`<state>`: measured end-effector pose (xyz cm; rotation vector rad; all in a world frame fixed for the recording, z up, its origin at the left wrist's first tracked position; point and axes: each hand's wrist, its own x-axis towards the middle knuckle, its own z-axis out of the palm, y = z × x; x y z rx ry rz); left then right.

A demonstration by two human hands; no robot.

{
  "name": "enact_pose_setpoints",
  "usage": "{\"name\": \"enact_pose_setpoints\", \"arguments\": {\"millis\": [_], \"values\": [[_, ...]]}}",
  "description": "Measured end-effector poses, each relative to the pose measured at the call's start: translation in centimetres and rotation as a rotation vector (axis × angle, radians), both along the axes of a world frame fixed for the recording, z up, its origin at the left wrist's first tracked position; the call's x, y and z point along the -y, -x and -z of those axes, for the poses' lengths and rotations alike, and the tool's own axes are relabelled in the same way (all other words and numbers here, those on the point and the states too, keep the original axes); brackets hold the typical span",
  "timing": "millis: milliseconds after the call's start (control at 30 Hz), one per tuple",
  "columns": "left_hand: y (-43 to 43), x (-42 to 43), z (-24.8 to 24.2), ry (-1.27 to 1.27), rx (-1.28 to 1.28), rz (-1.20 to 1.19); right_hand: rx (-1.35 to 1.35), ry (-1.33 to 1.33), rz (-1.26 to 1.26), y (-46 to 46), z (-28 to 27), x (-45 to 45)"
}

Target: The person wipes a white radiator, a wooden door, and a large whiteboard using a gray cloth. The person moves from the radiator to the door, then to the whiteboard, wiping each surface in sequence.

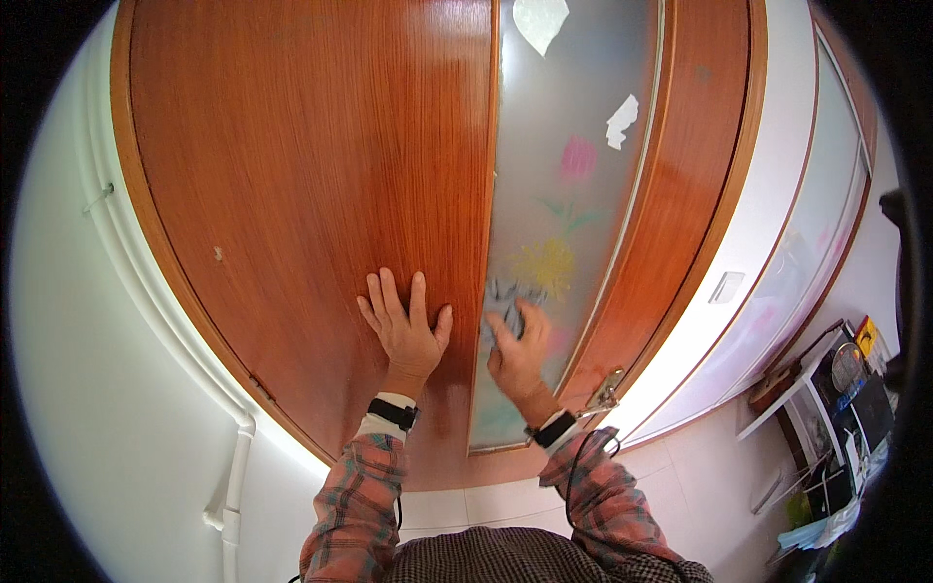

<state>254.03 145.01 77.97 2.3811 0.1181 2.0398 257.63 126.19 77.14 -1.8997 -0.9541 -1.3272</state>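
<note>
My left hand [410, 334] lies with fingers apart on the wooden panel of a reddish-brown door [313, 182], holding nothing. At the frosted glass panel [536, 95] to its right, my right hand [523, 351] grips what looks like a crumpled grey cloth [503, 295] against the glass. That hand and the cloth are slightly blurred, and the fingers cover part of the cloth. Just above them the glass bears a yellow flower [547, 266], and higher up a pink tulip [579, 157]. Two white patches, a leaf-shaped one [541, 23] and a ragged one [622, 122], show nearer the top.
A metal door handle [606, 392] sits beside my right wrist. White pipes [157, 306] run down the left wall. Right of the frame are a light switch [727, 288] and another frosted panel [787, 270]. A cluttered stand [824, 423] is at far right, above the tiled floor [700, 481].
</note>
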Motion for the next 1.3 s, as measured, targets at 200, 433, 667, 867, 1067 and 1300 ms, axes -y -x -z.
{"name": "enact_pose_setpoints", "arguments": {"millis": [200, 433, 667, 867, 1067, 1300], "values": [[-0.3, -0.2, 0.0, -0.02, 0.009, -0.02, -0.221, 0.216, -0.036, 0.4, 9.0, 3.6], [-0.3, -0.2, 0.1, -0.059, -0.008, -0.018, -0.12, -0.15, 0.184, -2.7, -2.1, 6.8], [-0.7, -0.2, 0.5, -0.056, 0.012, -0.009, -0.179, -0.135, 0.207, -2.1, 5.8, 5.4], [-0.5, -0.1, 0.2, -0.066, 0.026, -0.05, -0.675, -0.337, 0.113, -0.3, 13.9, 5.0], [-0.8, 0.1, 0.4, -0.046, 0.062, -0.055, -0.269, -0.246, -0.032, -1.1, 3.0, 4.4], [-0.2, 1.7, 1.0, 0.046, -0.022, -0.086, -0.118, -0.013, -0.152, -0.2, 6.0, 0.3]]}}
